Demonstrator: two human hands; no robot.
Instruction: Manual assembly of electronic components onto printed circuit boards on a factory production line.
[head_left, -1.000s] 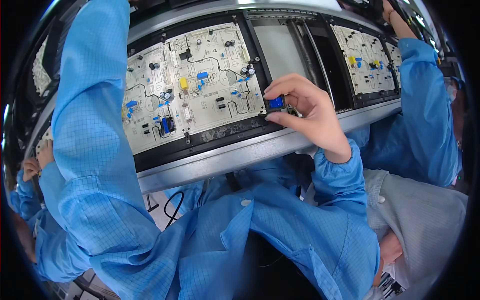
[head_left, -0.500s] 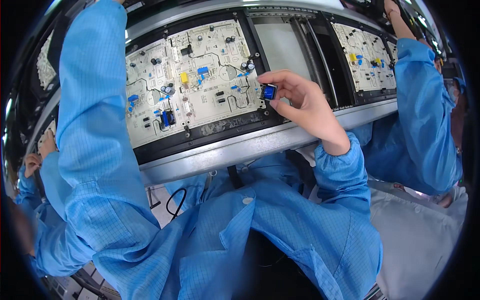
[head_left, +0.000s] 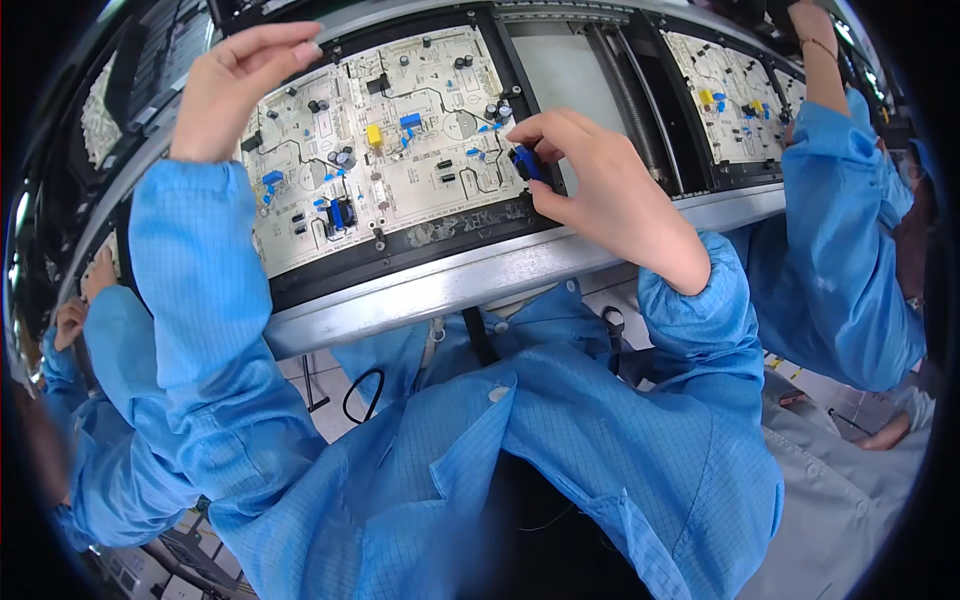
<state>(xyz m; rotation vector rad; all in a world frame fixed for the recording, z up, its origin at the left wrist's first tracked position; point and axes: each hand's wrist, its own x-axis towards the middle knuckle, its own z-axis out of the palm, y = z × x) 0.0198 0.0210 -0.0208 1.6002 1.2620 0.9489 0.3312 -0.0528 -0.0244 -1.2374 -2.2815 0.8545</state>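
Two fingers of the right hand (head_left: 600, 190) pinch a small blue component (head_left: 527, 162) at the right edge of the circuit board (head_left: 400, 150); seat it squarely, pressing gently. The left hand (head_left: 235, 85) hovers loosely curled, empty, near the board's upper-left corner.

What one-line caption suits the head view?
Right hand pinches a small blue component at the circuit board edge; left hand hovers raised.

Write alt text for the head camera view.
A person's right hand pinches a small blue component at the right edge of a white circuit board in a dark carrier on a metal rail. The left hand is raised, empty, over the board's upper left.
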